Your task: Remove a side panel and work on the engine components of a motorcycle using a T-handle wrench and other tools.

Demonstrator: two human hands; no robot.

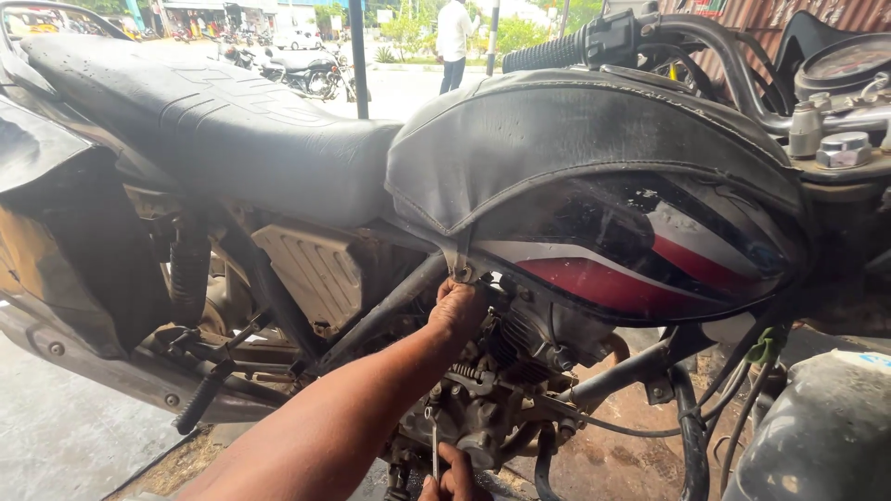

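A motorcycle stands side-on, with a black and red fuel tank [640, 250] under a black cover [575, 130]. My left hand [458, 306] reaches up from the lower left to the gap between the tank's lower edge and the engine [492, 390]. Its fingers curl in behind the parts and are hidden. My right hand [455, 482] shows only partly at the bottom edge. It pinches a thin metal tool [434, 447] that stands upright against the lower engine.
The black seat [213, 121] runs to the left, with a grey side panel [316, 269] below it. The handlebar [594, 44] and gauge [849, 60] are at top right. Cables [687, 427] hang by the engine. A person [453, 37] and parked motorcycles are on the street behind.
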